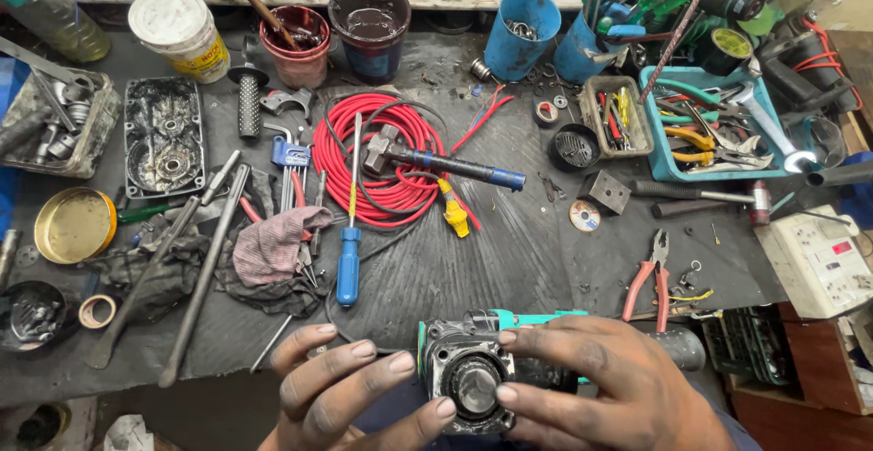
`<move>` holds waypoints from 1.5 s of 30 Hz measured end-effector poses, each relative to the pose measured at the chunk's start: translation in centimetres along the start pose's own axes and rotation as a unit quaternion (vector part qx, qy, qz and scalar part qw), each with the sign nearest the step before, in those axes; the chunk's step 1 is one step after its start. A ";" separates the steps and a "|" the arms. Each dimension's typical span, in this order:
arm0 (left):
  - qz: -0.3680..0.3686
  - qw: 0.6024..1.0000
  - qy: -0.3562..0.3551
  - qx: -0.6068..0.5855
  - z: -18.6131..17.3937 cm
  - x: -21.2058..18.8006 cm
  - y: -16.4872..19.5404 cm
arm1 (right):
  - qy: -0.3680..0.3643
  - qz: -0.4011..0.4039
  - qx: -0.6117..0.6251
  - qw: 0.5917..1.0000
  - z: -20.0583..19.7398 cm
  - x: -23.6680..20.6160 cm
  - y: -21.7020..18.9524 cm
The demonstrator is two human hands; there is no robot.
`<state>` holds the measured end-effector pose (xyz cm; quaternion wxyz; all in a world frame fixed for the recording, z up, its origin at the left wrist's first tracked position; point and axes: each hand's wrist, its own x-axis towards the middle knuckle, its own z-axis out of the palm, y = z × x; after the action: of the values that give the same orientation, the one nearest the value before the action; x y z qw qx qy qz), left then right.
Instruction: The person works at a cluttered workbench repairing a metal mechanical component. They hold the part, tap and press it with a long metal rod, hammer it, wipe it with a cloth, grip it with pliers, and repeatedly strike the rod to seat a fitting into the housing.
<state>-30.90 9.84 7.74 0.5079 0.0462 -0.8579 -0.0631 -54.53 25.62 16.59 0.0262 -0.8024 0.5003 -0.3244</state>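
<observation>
The worktop (546,260) spreads out in front of me, dark and greasy, crowded with tools from edge to edge. Biggest on it is the coil of red cable (386,165), with a hammer (436,162) lying across it and a blue-handled screwdriver (349,260) just beside. Left of that sits an open metal housing (164,137), its greasy insides showing, which I judge to be a part already taken off something. Red-handled pliers (647,278) lie to the right, near my wrist.

Close to me, at the near edge, I hold a power tool's gear head (473,374), black and grimy with a teal body behind it. Its round front face is bare toward me, no cover or disc on it, so I take the stripping-down as partly done, with the inner parts not yet out.

My right hand (609,387) wraps over the top and side, fingers clenched around the gear head. My left hand (350,392) steadies it from the other side, thumb tip pressed against the round face, the other fingers curled loosely.
</observation>
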 end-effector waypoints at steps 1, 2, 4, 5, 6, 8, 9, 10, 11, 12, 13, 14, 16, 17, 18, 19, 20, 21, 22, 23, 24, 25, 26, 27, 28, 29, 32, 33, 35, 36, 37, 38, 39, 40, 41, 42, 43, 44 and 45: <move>-0.002 1.000 0.006 -0.003 0.0 -0.2 0.0 | 0.010 -0.002 -0.006 1.000 0.3 -0.1 0.1; -0.004 1.000 0.012 -0.007 0.2 -0.4 0.1 | 0.006 0.000 -0.003 1.000 0.3 -0.2 0.1; -0.022 0.999 0.010 -0.023 0.5 -0.4 0.2 | -0.003 0.006 0.007 1.000 0.5 -0.6 0.1; -0.036 0.999 0.004 -0.036 0.7 -0.2 0.2 | -0.005 0.009 0.000 1.000 0.5 -0.8 0.1; -0.050 0.998 -0.002 -0.048 0.7 0.0 0.1 | -0.006 0.011 -0.007 1.000 0.5 -1.0 0.1; -0.015 0.999 -0.006 -0.050 0.7 0.6 -0.4 | -0.006 0.007 -0.005 1.000 0.6 -1.4 0.1; 0.003 0.999 -0.008 -0.052 0.6 1.0 -0.6 | -0.006 0.003 0.005 1.000 0.6 -1.7 0.0; -0.010 0.998 -0.017 -0.060 0.5 1.2 -0.6 | -0.005 0.000 0.015 1.000 0.6 -1.9 0.0; -0.021 0.997 -0.026 -0.068 0.4 1.5 -0.7 | -0.016 0.000 0.012 1.000 0.5 -2.2 0.0; -0.031 0.996 -0.035 -0.076 0.4 1.8 -0.8 | -0.027 0.001 0.008 1.000 0.5 -2.5 -0.1; -0.020 0.997 -0.038 -0.068 0.3 2.0 -0.8 | -0.038 0.003 0.005 0.999 0.4 -2.7 -0.2; -0.011 0.997 -0.040 -0.059 0.3 2.2 -0.9 | -0.032 0.001 0.002 0.999 0.5 -3.0 -0.2; 0.006 0.999 -0.035 -0.037 0.2 2.5 -0.9 | -0.022 -0.002 -0.005 1.000 0.5 -3.5 -0.2; 0.013 0.999 -0.028 -0.023 0.2 2.7 -0.9 | -0.028 -0.002 -0.001 1.000 0.6 -3.6 -0.1; 0.021 1.000 -0.020 -0.009 0.2 2.8 -0.9 | -0.034 -0.002 0.002 0.999 0.6 -3.8 0.0; 0.019 0.999 -0.025 -0.013 0.1 2.9 -0.9 | -0.039 -0.003 0.005 0.999 0.7 -3.9 0.1; 0.017 0.999 -0.030 -0.017 0.0 3.1 -0.9 | -0.042 -0.003 0.003 0.999 0.7 -4.0 0.2; 0.014 0.999 -0.035 -0.021 -0.1 3.2 -0.8 | -0.045 -0.002 0.001 0.999 0.8 -4.0 0.3; 0.012 0.998 -0.049 -0.023 -0.2 3.2 -0.8 | -0.047 -0.002 0.000 0.999 0.8 -4.0 0.3; 0.011 0.998 -0.063 -0.025 -0.2 3.3 -0.8 | -0.043 -0.006 0.000 0.999 0.9 -4.0 0.4; 0.010 0.997 -0.077 -0.027 -0.2 3.4 -0.8 | -0.038 -0.010 -0.001 0.999 0.9 -3.9 0.5; 0.007 0.997 -0.077 -0.028 -0.2 3.4 -0.8 | -0.034 -0.013 -0.001 0.999 0.9 -3.9 0.5; 0.003 0.997 -0.078 -0.029 -0.2 3.4 -0.8 | -0.033 -0.014 0.000 0.999 1.0 -3.8 0.5; 0.000 0.996 -0.079 -0.030 -0.2 3.4 -0.9 | -0.032 -0.016 0.001 0.999 1.0 -3.8 0.5; 0.014 0.997 -0.073 -0.022 -0.1 3.4 -1.0 | -0.030 -0.017 0.002 0.999 1.1 -3.7 0.5; 0.027 0.997 -0.068 -0.014 0.0 3.5 -1.1 | -0.031 0.004 0.029 0.999 1.1 -3.7 0.5; 0.005 0.994 -0.083 -0.066 0.1 3.5 -1.2 | -0.036 0.032 0.072 0.996 1.1 -3.6 0.4; -0.011 0.991 -0.092 -0.095 0.1 3.6 -1.2 | -0.036 0.021 0.059 0.997 1.1 -3.7 0.4; 0.001 0.990 -0.100 -0.104 0.3 3.7 -1.2 | -0.034 0.009 0.051 0.998 1.0 -3.7 0.4; 0.009 0.989 -0.104 -0.109 0.5 3.9 -1.3 | -0.031 0.008 0.053 0.998 1.0 -3.7 0.5; 0.006 0.985 -0.114 -0.128 0.6 4.0 -1.4 | -0.028 0.008 0.055 0.998 1.0 -3.7 0.4; 0.003 0.981 -0.124 -0.148 0.7 4.1 -1.4 | -0.029 0.011 0.058 0.998 0.9 -3.6 0.4; 0.000 0.977 -0.135 -0.167 0.8 4.3 -1.6 | -0.030 0.013 0.061 0.998 0.9 -3.5 0.4; 0.017 0.980 -0.130 -0.152 0.8 4.4 -1.7 | -0.031 0.015 0.065 0.997 0.9 -3.4 0.2; 0.034 0.982 -0.125 -0.137 0.7 4.5 -2.0 | -0.032 0.033 0.071 0.996 0.9 -3.3 0.1; 0.051 0.984 -0.119 -0.122 0.6 4.6 -2.2 | -0.032 0.051 0.076 0.995 0.9 -3.1 -0.1; 0.065 0.985 -0.118 -0.111 0.5 4.7 -2.4 | -0.033 0.069 0.082 0.994 0.9 -3.0 -0.2; 0.080 0.985 -0.116 -0.099 0.3 4.7 -2.7 | -0.019 0.051 0.032 0.998 1.0 -2.8 -0.4; 0.094 0.985 -0.114 -0.087 0.1 4.7 -2.9 | -0.006 0.034 -0.019 0.999 1.1 -2.5 -0.6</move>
<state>-33.26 6.29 11.32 0.4125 -0.0868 -0.9019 -0.0939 -54.20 27.66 14.65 0.0247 -0.7873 0.5328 -0.3094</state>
